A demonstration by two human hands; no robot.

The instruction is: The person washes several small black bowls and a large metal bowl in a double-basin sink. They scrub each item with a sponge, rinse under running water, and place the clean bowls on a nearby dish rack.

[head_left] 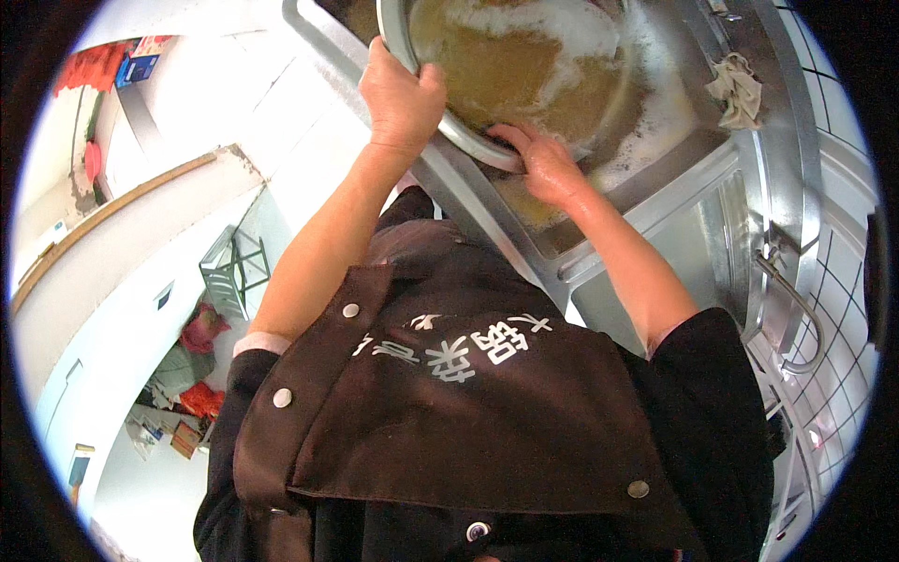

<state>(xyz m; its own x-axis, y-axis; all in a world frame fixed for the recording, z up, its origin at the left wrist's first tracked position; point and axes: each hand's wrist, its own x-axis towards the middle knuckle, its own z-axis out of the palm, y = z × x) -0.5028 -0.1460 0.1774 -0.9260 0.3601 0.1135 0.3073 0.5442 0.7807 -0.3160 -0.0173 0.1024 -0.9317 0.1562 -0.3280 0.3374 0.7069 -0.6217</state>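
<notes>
A large round metal basin is tilted over a stainless steel sink, with murky, foamy brownish liquid in it. My left hand grips the basin's rim at its left side, thumb over the edge. Lower on the same rim, my right hand holds on with wet fingers, some of them inside the basin or hidden by the rim. The top of the basin lies beyond the picture's edge. Dark specks and suds spread over the sink around it.
A crumpled cloth lies on the sink's far ledge. To the right are a second sink bowl and a curved metal faucet. The sink's front edge runs close to my apron. A chair stands off to the left.
</notes>
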